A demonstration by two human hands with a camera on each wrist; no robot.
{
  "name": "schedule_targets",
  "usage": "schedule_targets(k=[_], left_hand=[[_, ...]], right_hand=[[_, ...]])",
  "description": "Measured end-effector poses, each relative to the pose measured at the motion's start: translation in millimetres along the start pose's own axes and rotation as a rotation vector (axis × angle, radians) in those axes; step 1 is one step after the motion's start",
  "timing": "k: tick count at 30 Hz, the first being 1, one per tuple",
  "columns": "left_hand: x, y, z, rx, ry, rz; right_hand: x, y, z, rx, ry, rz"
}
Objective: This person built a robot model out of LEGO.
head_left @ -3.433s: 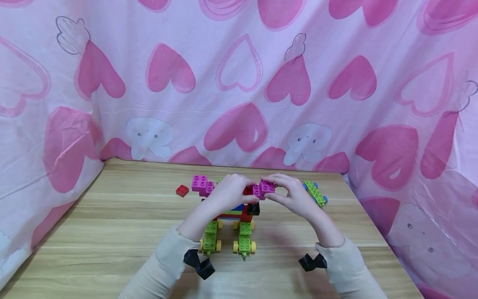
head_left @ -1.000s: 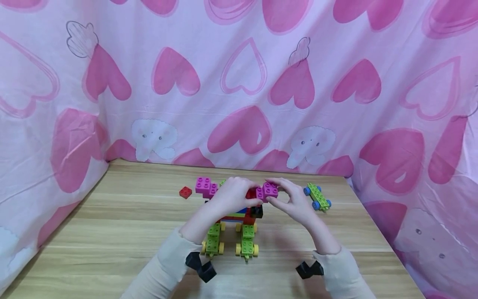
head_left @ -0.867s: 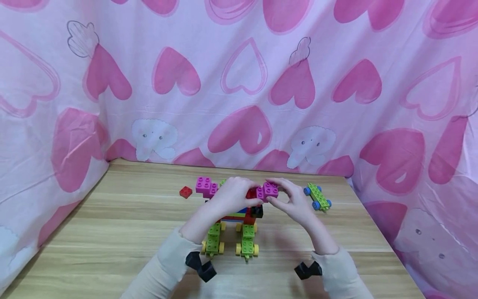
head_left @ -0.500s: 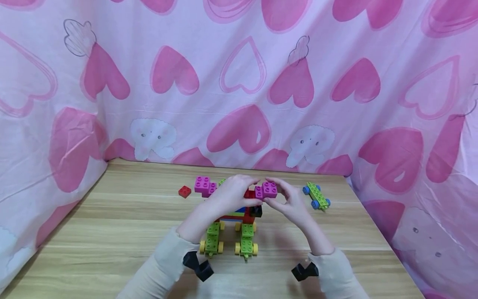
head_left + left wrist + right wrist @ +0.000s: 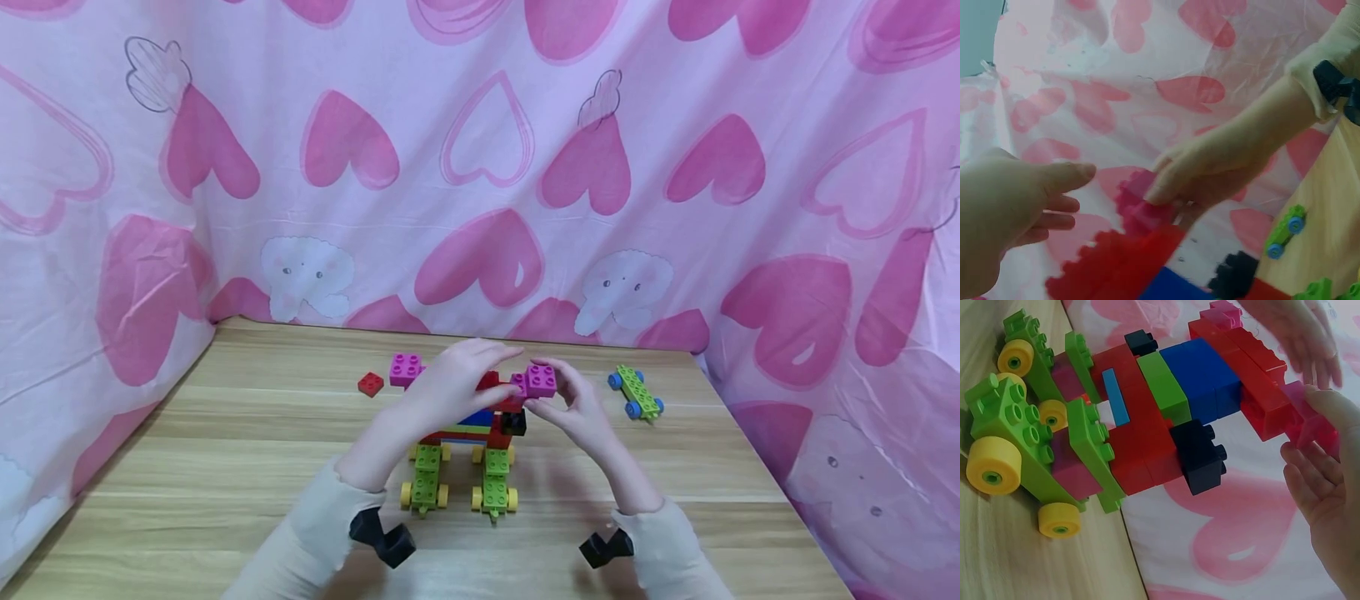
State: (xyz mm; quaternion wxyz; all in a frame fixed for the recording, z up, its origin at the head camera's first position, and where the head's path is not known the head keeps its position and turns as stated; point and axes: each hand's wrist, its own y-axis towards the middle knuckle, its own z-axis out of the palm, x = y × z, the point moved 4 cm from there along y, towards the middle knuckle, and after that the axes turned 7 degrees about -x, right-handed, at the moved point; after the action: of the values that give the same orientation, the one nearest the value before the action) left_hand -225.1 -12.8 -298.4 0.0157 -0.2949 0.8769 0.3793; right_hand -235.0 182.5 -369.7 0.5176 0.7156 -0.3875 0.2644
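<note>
A tall toy-brick model stands on the table, its blue bricks (image 5: 1200, 378) and red bricks (image 5: 1141, 456) joined above two green wheeled bases (image 5: 1016, 419) with yellow wheels. My right hand (image 5: 579, 412) pinches the magenta bricks (image 5: 542, 381) at the right end of its top red row, thumb on the near side. Over the top row hovers my left hand (image 5: 442, 387), thumb and fingers spread; in the left wrist view it holds nothing and is apart from the bricks. More magenta bricks (image 5: 405, 369) sit at the left end. A black brick (image 5: 1200, 456) juts from the right side.
On the wooden table (image 5: 247, 467), a loose red brick (image 5: 371, 384) lies left of the model. A lime wheeled base with blue wheels (image 5: 635, 392) stands to the right. A pink heart-patterned cloth (image 5: 480, 167) hangs behind and at both sides.
My left hand has let go near the top red row and drawn back to the left, with its fingers spreading. My right hand stays at the right magenta bricks.
</note>
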Motion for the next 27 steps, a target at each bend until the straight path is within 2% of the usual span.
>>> schedule_targets(k=[6,9,12,15,19,22,27], left_hand=[[3.9,-5.7,-36.1,-0.250,-0.001,0.158],[10.4,-11.3,-53.5,-0.367,-0.018,0.194],[19.9,-18.4,-67.4,-0.461,-0.025,0.200],[33.5,-26.8,-76.5,-0.531,-0.009,0.167],[56.6,-40.0,-82.5,-0.580,-0.016,0.077],[74.5,-49.2,-83.3,-0.588,-0.033,0.004],[103.5,-63.3,-75.3,-0.546,-0.005,-0.140]], right_hand=[[-2.3,-0.4,6.3,0.010,0.046,0.046],[-5.4,-0.7,9.4,0.010,0.046,0.084],[-7.1,-1.3,11.6,0.007,0.044,0.105],[-7.5,-1.6,12.3,-0.001,0.050,0.113],[-8.0,-1.7,13.4,0.000,0.066,0.112],[-8.4,-1.7,13.9,0.002,0.074,0.107],[-8.4,-1.6,13.9,-0.002,0.079,0.098]])
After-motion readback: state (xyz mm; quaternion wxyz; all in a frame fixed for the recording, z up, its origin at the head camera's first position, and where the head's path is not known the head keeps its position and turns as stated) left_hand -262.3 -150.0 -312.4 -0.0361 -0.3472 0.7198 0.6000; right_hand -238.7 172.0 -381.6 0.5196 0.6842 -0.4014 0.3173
